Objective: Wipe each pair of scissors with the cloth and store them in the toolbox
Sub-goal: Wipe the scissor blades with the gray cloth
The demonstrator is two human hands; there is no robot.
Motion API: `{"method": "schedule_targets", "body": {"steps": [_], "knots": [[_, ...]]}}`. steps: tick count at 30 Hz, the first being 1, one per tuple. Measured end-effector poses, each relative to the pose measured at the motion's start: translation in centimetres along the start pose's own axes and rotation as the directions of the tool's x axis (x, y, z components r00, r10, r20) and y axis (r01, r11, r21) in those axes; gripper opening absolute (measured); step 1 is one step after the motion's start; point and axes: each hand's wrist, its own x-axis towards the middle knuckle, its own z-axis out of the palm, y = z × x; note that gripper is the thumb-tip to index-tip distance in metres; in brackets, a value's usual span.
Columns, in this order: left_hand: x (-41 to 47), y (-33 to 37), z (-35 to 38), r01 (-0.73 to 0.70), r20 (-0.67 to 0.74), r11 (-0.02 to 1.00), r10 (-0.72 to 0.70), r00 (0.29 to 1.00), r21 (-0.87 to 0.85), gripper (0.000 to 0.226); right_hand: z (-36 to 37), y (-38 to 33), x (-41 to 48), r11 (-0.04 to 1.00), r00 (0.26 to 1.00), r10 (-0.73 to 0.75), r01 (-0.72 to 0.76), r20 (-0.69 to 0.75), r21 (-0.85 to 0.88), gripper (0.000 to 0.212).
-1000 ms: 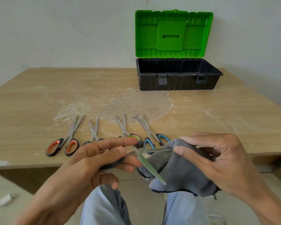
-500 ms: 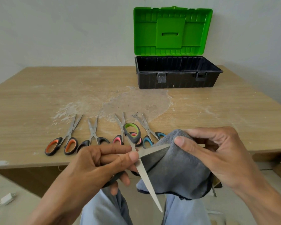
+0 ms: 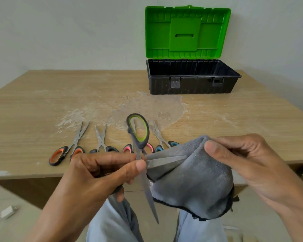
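The green-handled scissors [image 3: 140, 144] are held in front of the near counter edge, above the person's lap, and are spread wide open. One handle loop stands upward. One blade runs down and slightly right toward the person's legs; the other lies nearly level, pointing right into the grey cloth [image 3: 196, 186]. The left hand [image 3: 98, 173] grips them at the pivot, thumb and forefinger pinched there, the other fingers curled around the lower handle. The right hand [image 3: 255, 165] pinches the cloth around the level blade's far end, thumb on top.

Four more pairs lie in a row near the counter's [image 3: 42, 105] front edge, handles toward the person and blades pointing away: orange scissors [image 3: 65, 152], black scissors [image 3: 101, 142], pink scissors [image 3: 126, 148] and blue scissors [image 3: 162, 140]. That makes five pairs in all.

The counter is pale wood with a whitish, dried-looking smear across its middle. One toolbox [image 3: 191, 86], black with its green lid [image 3: 187, 32] raised, stands at the back right against a plain white wall [image 3: 68, 32]. A white plug [image 3: 7, 211] lies on the floor at the left.
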Motion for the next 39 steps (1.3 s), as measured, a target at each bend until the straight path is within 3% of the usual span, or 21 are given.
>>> {"method": "schedule_targets", "body": {"steps": [6, 11, 15, 20, 25, 29, 33, 39], "knots": [[-0.2, 0.6, 0.5, -0.137, 0.053, 0.973, 0.130, 0.990, 0.183, 0.010, 0.2, -1.4, -0.2, 0.956, 0.989, -0.133, 0.147, 0.071, -0.256, 0.016], [-0.1, 1.3, 1.2, -0.141, 0.078, 0.979, 0.131, 0.988, 0.146, 0.006, 2.3, -1.0, -0.4, 0.842, 0.957, -0.073, 0.209, 0.279, -0.497, 0.030], [-0.1, 1.4, 0.9, -0.055, 0.114, 0.997, 0.048, 0.992, 0.060, 0.006, 2.1, -1.3, -0.1, 0.890, 0.962, 0.039, 0.090, 0.271, -0.447, 0.032], [-0.2, 1.0, 0.3, -0.026, 0.221, 0.995, 0.003, 0.975, 0.099, 0.018, 1.7, -0.6, 0.1, 0.902, 0.966, 0.065, 0.049, 0.248, -0.428, 0.025], [-0.2, 1.3, 0.9, -0.057, 0.169, 0.992, 0.038, 0.985, 0.109, 0.011, 2.1, -0.6, 0.1, 0.934, 0.973, 0.015, 0.068, 0.228, -0.351, 0.026], [-0.3, 1.6, 1.2, -0.076, 0.124, 0.988, 0.059, 0.991, 0.132, 0.010, 2.7, -1.1, 0.2, 0.916, 0.973, -0.024, 0.114, 0.231, -0.384, 0.025], [-0.4, 1.5, 1.1, -0.050, 0.176, 0.992, 0.029, 0.984, 0.113, 0.013, 3.2, -1.2, -0.1, 0.871, 0.969, -0.058, 0.167, 0.241, -0.461, 0.033], [-0.5, 0.9, 1.0, 0.026, 0.236, 0.997, -0.041, 0.971, 0.068, 0.016, 2.0, -1.9, 0.1, 0.890, 0.956, 0.057, 0.082, 0.287, -0.449, 0.029]]}}
